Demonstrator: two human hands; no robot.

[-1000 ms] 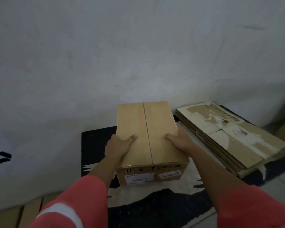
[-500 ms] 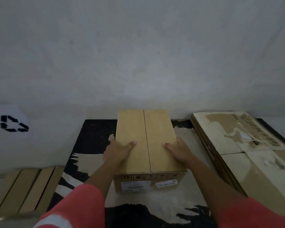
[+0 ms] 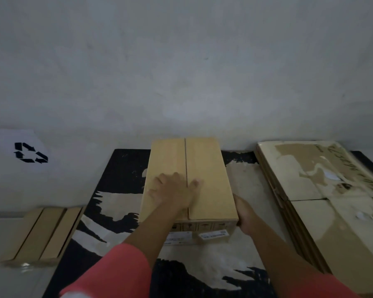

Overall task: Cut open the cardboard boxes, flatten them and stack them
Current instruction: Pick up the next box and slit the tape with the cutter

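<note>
Box (image 3: 207,168) on a black-and-tan mat (image 3: 121,168) by a grey wall (image 3: 181,72); left hand (image 3: 174,192) spread flat on top, right hand (image 3: 244,216) gripping its corner.

Matt cardboard box (image 3: 205,179) – smooth, torn papery stack (image 3: 323,190)

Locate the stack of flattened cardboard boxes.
In the head view, the stack of flattened cardboard boxes lies at right, against the wall, beside the closed cardboard box.

The right hand (image 3: 244,218) hides its fingers behind the box (image 3: 205,179).
</note>
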